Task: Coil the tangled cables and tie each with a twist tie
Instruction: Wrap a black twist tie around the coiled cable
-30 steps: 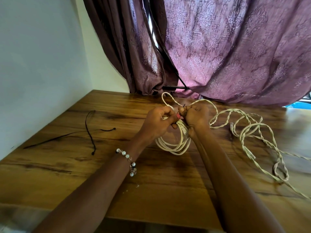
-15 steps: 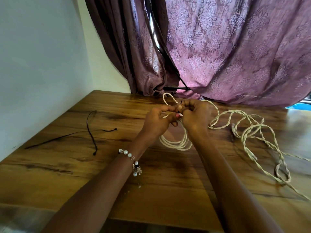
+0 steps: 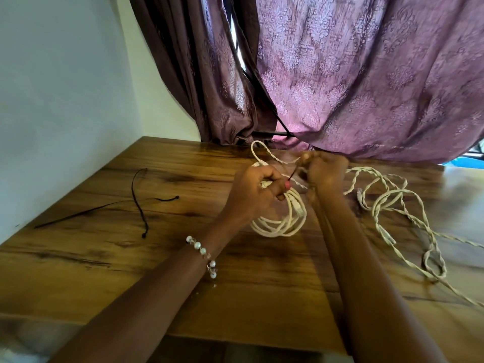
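At the tabletop's point(image 3: 157, 284) centre, a left hand point(image 3: 251, 191) is clamping its grip on a coiled cream cable point(image 3: 282, 224) to stop it springing loose, while the right hand point(image 3: 326, 171), at its 2 o'clock, is pinching a dark twist tie point(image 3: 292, 174), apparently cinching it.

Soft daylight, wide-angle warp, slight blur

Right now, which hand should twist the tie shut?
Probably the right hand. It pinches the dark tie above the coil, so it could turn it. The left hand grips the coil and looks busy holding it steady.
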Motion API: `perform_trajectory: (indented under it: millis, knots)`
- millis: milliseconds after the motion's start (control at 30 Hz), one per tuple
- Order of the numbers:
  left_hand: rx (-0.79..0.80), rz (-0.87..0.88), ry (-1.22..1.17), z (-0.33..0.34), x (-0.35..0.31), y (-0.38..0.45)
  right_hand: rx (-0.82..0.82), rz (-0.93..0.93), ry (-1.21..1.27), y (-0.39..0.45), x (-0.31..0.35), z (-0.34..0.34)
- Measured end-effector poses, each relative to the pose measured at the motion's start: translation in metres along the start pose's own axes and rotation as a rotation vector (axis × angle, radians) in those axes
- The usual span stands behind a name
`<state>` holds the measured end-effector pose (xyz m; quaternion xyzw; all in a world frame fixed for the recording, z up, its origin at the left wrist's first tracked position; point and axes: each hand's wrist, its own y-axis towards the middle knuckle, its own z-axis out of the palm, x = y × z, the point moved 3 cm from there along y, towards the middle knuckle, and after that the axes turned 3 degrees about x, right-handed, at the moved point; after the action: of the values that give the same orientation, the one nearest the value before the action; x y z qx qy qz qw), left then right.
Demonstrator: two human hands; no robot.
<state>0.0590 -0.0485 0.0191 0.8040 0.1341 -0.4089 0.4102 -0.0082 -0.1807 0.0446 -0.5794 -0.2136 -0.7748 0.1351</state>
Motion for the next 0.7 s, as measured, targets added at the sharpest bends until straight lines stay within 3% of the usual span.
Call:
perform_trajectory:
  millis: [133, 400, 600, 700]
  knots:
    - [-0.069, -0.152, -0.123, -0.006, 0.011, 0.001, 0.09, 0.028, 0.206, 0.01, 0.01, -0.035]
    - [-0.046, -0.271, -0.273, -0.011, 0.018, 0.004, 0.522, 0.004, -0.115, -0.007, -0.004, 0.009]
    - [0.034, -0.333, -0.266, -0.012, 0.015, 0.004, 0.592, -0.05, -0.09, -0.011, -0.015, 0.018]
    - [0.08, -0.384, -0.339, -0.013, 0.017, 0.005, 0.552, 0.002, -0.028, -0.015, -0.017, 0.019]
